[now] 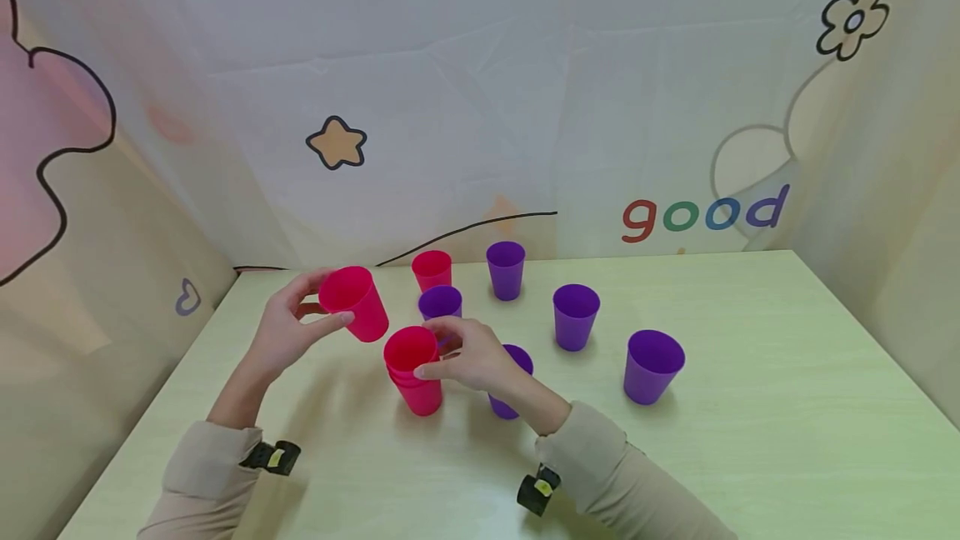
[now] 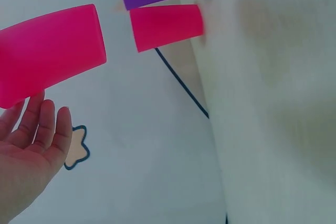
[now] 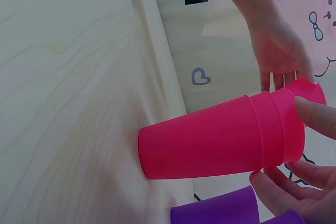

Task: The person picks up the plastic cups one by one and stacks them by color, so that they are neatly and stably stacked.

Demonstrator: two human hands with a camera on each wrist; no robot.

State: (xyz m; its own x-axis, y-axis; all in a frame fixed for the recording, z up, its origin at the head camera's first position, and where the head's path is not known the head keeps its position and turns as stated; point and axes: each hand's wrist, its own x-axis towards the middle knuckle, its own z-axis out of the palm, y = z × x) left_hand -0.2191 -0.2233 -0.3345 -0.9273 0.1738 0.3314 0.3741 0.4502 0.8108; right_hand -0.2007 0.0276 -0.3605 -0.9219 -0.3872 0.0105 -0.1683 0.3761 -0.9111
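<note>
My left hand grips a red-pink cup by its side, thumb near and fingers behind. This cup is lifted and tilted, its mouth toward me and leftward. A stack of nested red-pink cups stands upright on the table just below and to its right. Around the top of that stack, my right hand has its thumb on the near side and its fingers opposite. The right wrist view shows several rims on the stack, with the thumb against the uppermost part.
Behind the stack are a purple cup and a red-pink cup. Another purple cup is partly hidden by my right forearm. More purple cups stand in a diagonal row to the right. A printed curtain borders the table.
</note>
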